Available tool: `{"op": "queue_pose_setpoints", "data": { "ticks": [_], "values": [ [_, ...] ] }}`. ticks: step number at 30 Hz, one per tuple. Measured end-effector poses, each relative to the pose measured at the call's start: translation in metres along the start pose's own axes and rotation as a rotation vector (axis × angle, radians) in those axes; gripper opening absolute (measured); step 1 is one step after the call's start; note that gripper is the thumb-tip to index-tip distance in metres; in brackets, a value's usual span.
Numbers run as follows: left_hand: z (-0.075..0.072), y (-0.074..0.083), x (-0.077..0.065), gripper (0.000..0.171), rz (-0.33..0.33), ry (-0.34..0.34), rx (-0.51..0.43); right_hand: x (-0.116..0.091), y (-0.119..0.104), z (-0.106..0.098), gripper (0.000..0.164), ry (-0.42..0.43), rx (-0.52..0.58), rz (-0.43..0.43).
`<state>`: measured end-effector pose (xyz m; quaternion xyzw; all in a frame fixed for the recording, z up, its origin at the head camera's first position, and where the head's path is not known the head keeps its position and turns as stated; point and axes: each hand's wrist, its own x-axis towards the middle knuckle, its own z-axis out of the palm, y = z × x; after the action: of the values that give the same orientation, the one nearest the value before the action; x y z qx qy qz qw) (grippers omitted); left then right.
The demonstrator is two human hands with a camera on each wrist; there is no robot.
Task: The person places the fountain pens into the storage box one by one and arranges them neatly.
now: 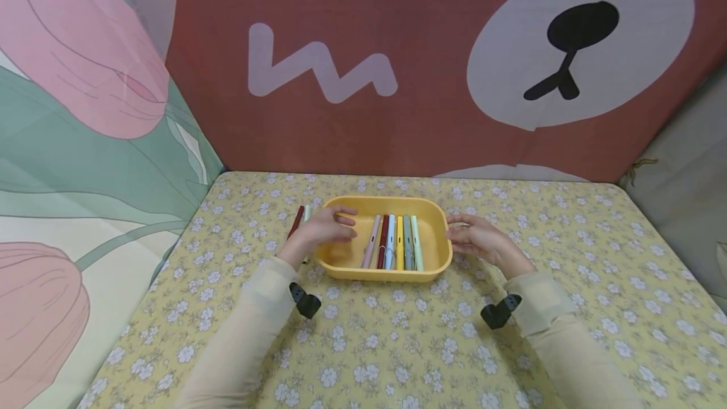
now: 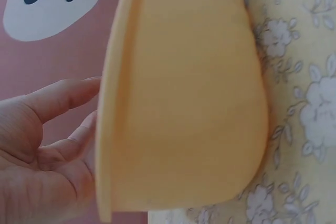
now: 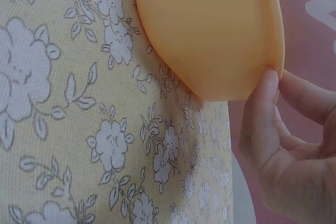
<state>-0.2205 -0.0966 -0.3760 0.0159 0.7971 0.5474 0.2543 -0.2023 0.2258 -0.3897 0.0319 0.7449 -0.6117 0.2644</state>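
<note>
We see a yellow tray (image 1: pixel 380 274) in the middle of the flowered tablecloth (image 1: pixel 392 346), towards its far side. In it we count six pens lying side by side, running near to far: from left to right, a pale purple pen (image 1: pixel 372 240), a dark red pen (image 1: pixel 384 235), a light blue pen (image 1: pixel 390 242), a yellow pen (image 1: pixel 400 245), a grey-blue pen (image 1: pixel 407 242) and a mint pen (image 1: pixel 417 242). The tray's left part is bare beneath the left hand (image 1: pixel 326 227), which reaches over the left rim with loose fingers and grasps nothing. Just left of the tray we find two more pens (image 1: pixel 296 221), one dark red and one mint, partly hidden by that hand. At the right end, the right hand (image 1: pixel 483 238) pinches the rim, thumb against the outside.

Both arms come from the near side in pale sleeves (image 1: pixel 568 346), with a small black camera (image 1: pixel 501 312) at each wrist. On the far side we see a reddish-brown wall cloth (image 1: pixel 341 137) with a white zigzag and a bear's muzzle.
</note>
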Motion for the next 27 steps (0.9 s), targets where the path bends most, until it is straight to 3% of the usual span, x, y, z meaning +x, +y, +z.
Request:
{"op": "queue_pose_setpoints", "data": {
  "ticks": [16, 27],
  "values": [
    [-0.033, 0.007, -0.017, 0.056, 0.023, 0.074, -0.011, -0.001, -0.003, 0.001, 0.057, 0.017, 0.0, 0.018],
    [-0.05, -0.005, -0.023, 0.056, 0.017, 0.1, -0.02, -0.001, -0.003, 0.002, 0.059, 0.039, -0.02, 0.016]
  ]
}}
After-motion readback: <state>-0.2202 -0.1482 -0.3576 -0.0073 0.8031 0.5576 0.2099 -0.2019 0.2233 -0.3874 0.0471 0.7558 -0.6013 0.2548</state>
